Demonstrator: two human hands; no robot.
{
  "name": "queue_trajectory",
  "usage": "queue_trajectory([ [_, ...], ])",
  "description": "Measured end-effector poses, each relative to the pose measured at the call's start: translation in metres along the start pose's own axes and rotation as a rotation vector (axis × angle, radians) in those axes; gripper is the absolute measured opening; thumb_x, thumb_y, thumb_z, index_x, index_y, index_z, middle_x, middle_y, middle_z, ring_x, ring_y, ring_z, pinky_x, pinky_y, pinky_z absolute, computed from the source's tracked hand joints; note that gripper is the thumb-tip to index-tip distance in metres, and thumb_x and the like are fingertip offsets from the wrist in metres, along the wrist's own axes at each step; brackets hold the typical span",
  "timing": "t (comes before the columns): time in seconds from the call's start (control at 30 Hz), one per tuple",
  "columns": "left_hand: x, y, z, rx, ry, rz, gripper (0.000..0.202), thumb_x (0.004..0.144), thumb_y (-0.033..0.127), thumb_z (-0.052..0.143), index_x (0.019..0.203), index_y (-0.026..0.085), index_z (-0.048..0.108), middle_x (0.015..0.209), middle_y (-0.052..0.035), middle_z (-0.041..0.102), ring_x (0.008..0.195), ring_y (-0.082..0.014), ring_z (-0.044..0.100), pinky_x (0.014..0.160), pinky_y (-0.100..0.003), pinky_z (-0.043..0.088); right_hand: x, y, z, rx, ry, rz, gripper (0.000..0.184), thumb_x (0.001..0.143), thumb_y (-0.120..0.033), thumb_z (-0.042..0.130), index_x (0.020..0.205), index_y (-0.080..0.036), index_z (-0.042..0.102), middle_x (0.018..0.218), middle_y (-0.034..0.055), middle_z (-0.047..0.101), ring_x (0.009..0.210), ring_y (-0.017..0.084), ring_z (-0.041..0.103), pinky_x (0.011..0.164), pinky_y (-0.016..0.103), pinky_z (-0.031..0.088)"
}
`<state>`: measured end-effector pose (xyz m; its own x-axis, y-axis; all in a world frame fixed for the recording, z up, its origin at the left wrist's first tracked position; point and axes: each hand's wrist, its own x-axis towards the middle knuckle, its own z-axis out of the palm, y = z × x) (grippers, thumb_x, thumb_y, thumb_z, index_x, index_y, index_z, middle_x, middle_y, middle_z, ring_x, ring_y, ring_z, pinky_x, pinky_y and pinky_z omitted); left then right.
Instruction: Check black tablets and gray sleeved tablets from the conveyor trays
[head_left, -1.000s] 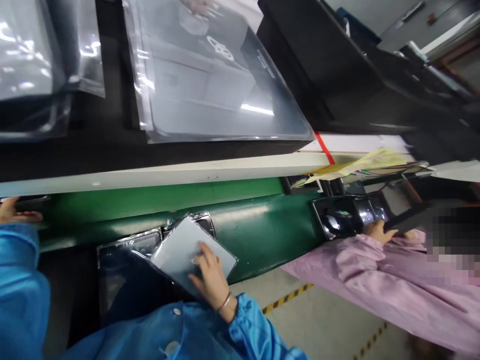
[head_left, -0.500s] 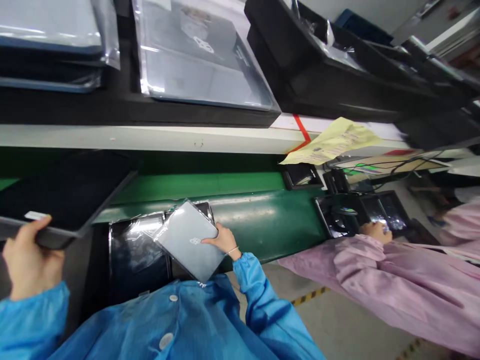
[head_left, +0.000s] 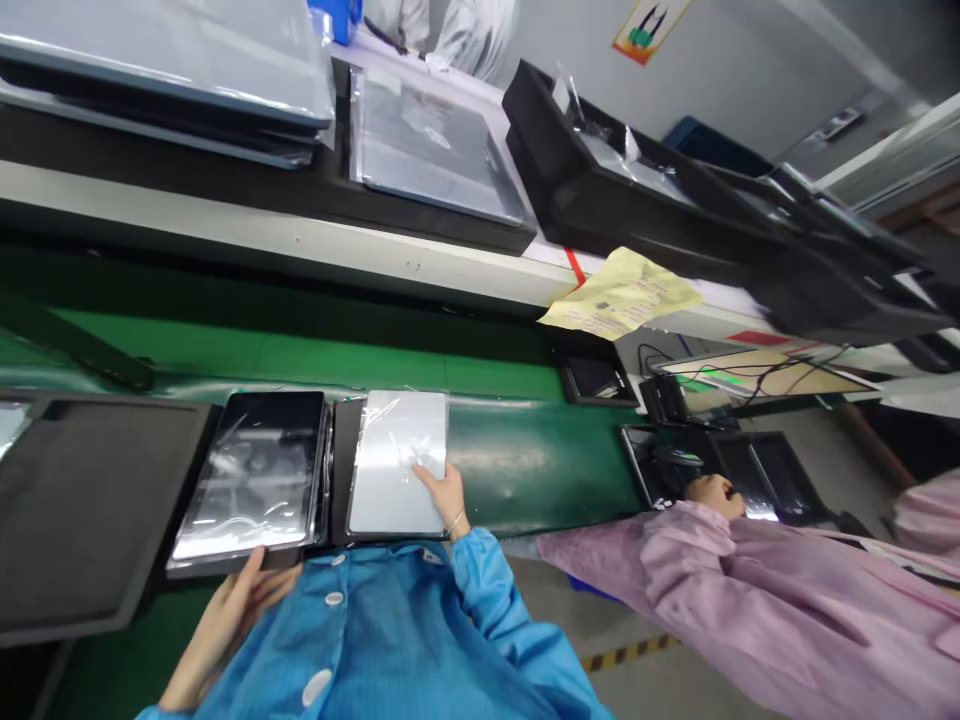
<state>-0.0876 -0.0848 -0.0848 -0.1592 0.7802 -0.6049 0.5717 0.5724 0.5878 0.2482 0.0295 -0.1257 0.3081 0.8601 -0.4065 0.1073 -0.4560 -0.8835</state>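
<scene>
Bench: green work surface spans the middle of the frame. Black tray at lower left, level with the work.

Dark panel, left of centre: black at its far end, glossy with reflections nearer, in clear film; edges of others show along its right side.

Silver panel, centre of frame, just right of the dark one: pale, smooth, rounded corners, film at the margins (faint mark near the thumb, unreadable). Long axis runs up the frame, away from the body. It lies up and left of the right hand, up and right of the left; the right is nearer, touching.

Right hand: pinches the right edge, thumb over the face. Left hand: fingers close together at the dark panel's near edge; cannot tell whether it grips.
</scene>
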Motion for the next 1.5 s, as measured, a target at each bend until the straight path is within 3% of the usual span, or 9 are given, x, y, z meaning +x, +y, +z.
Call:
queue_trajectory([
  [0.1, -0.004, 0.011, -0.033, -0.021, -0.032, 0.056, 0.074, 0.072, 0.098, 0.033, 0.062, 0.034, 0.069, 0.076, -0.0112, 0.078, 0.077, -0.0371, 0.08, 0.076, -0.05, 0.069, -0.006, 0.009, 0.008, 0.001, -0.026, 0.003, 0.062, 0.058, -0.062, 0.089, 0.098, -0.016, 0.079, 0.097, 0.0125, 0.086, 0.09, 0.033, 0.079, 0.088, 0.047, 0.064],
  [0.17, 0.011, 0.032, -0.056, 0.052, 0.08, 0.122, 0.068, 0.08, 0.091, 0.038, 0.078, 0.032, 0.072, 0.089, -0.0096, 0.081, 0.088, -0.036, 0.08, 0.088, -0.051, 0.067, -0.01, 0.014, 0.011, -0.002, -0.035, 0.006, 0.06, 0.058, -0.06, 0.09, 0.099, -0.016, 0.079, 0.097, 0.0116, 0.086, 0.09, 0.033, 0.079, 0.088, 0.046, 0.064],
  [0.27, 0.068, 0.082, -0.076, 0.205, 0.355, 0.32, 0.073, 0.091, 0.074, 0.04, 0.141, 0.024, 0.058, 0.154, -0.0142, 0.061, 0.148, -0.0374, 0.054, 0.13, -0.054, 0.039, -0.013, 0.019, 0.012, -0.005, -0.031, 0.004, 0.058, 0.061, -0.059, 0.089, 0.1, -0.017, 0.079, 0.099, 0.0107, 0.086, 0.092, 0.032, 0.078, 0.089, 0.045, 0.063],
  [0.37, 0.141, 0.132, -0.072, 0.384, 0.359, 0.509, 0.069, 0.096, 0.06, 0.055, 0.15, 0.017, 0.052, 0.163, -0.0175, 0.049, 0.158, -0.037, 0.038, 0.137, -0.062, 0.011, -0.012, 0.022, 0.013, 0.0, -0.031, -0.003, 0.056, 0.06, -0.057, 0.089, 0.099, -0.018, 0.079, 0.098, 0.0097, 0.086, 0.092, 0.031, 0.078, 0.089, 0.044, 0.064],
  [0.6, 0.21, 0.166, -0.048, 0.62, 0.397, 0.499, 0.043, 0.097, 0.05, 0.07, 0.122, 0.014, 0.067, 0.135, -0.0139, 0.064, 0.132, -0.0317, 0.058, 0.116, -0.057, 0.047, -0.01, 0.016, 0.015, 0.06, -0.009, -0.017, 0.055, 0.056, -0.055, 0.092, 0.094, -0.017, 0.08, 0.095, 0.0091, 0.086, 0.088, 0.03, 0.078, 0.087, 0.043, 0.064],
  [0.93, 0.166, 0.19, -0.097, 0.447, 0.429, 0.687, 0.033, 0.098, 0.049, 0.067, 0.092, 0.016, 0.063, 0.096, -0.0047, 0.063, 0.1, -0.0233, 0.061, 0.102, -0.047, 0.049, -0.016, -0.002, 0.017, 0.222, 0.038, 0.03, 0.058, 0.048, -0.058, 0.096, 0.084, -0.017, 0.079, 0.081, 0.0067, 0.083, 0.078, 0.027, 0.076, 0.082, 0.043, 0.064],
  [1.2, 0.075, 0.234, -0.175, -0.493, 0.239, 1.222, 0.056, 0.089, 0.07, 0.059, 0.065, 0.022, 0.045, 0.065, 0.0001, 0.045, 0.063, -0.0178, 0.04, 0.065, -0.033, 0.029, -0.058, -0.056, 0.003, 0.413, -0.077, -0.007, 0.064, 0.054, -0.064, 0.096, 0.094, -0.016, 0.079, 0.087, 0.0061, 0.083, 0.076, 0.023, 0.075, 0.076, 0.033, 0.062],
  [1.33, 0.053, 0.266, -0.161, -1.099, -0.094, 1.401, 0.058, 0.086, 0.059, 0.062, 0.053, 0.022, 0.032, 0.048, 0.0029, 0.022, 0.049, -0.0133, 0.028, 0.057, -0.031, 0.033, -0.084, -0.094, 0.012, 0.484, -0.182, -0.066, 0.07, 0.054, -0.064, 0.097, 0.104, -0.018, 0.081, 0.098, 0.0068, 0.084, 0.085, 0.022, 0.077, 0.079, 0.031, 0.062],
  [1.5, 0.04, 0.282, -0.118, -1.465, -0.436, 1.267, 0.05, 0.085, 0.043, 0.064, 0.052, 0.02, 0.033, 0.05, 0.0048, 0.025, 0.049, -0.0087, 0.034, 0.066, -0.026, 0.048, -0.112, -0.118, 0.004, 0.448, -0.172, -0.147, 0.058, 0.054, -0.052, 0.102, 0.098, -0.018, 0.082, 0.094, 0.0055, 0.084, 0.083, 0.022, 0.077, 0.08, 0.031, 0.063],
])
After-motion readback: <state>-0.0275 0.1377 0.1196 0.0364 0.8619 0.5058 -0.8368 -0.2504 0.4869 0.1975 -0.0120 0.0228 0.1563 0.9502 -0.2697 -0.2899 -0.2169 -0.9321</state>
